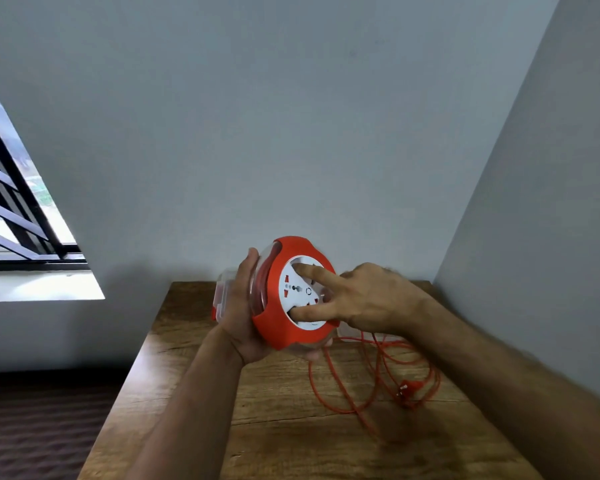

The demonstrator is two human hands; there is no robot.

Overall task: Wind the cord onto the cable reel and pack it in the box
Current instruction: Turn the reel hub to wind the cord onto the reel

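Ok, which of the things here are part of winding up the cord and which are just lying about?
Part of the job:
reel, held by the left hand
right hand, fingers on the reel's white face
loose orange cord on the table
plug
clear box behind the reel

Just there:
window

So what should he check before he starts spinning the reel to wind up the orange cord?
1. Reel held steady: ok, the left hand grips its side, above the table.
2. Fingers in the winding holes: ok, two fingers of the right hand rest in the white face.
3. Cord free to feed: ok, it lies in loose loops on the table.
4. Knots in the cord: cannot tell, the loops overlap.
5. Plug clear of snags: ok, it lies among the loops, unplugged.
6. Box ready: cannot tell, only something clear shows behind the reel.
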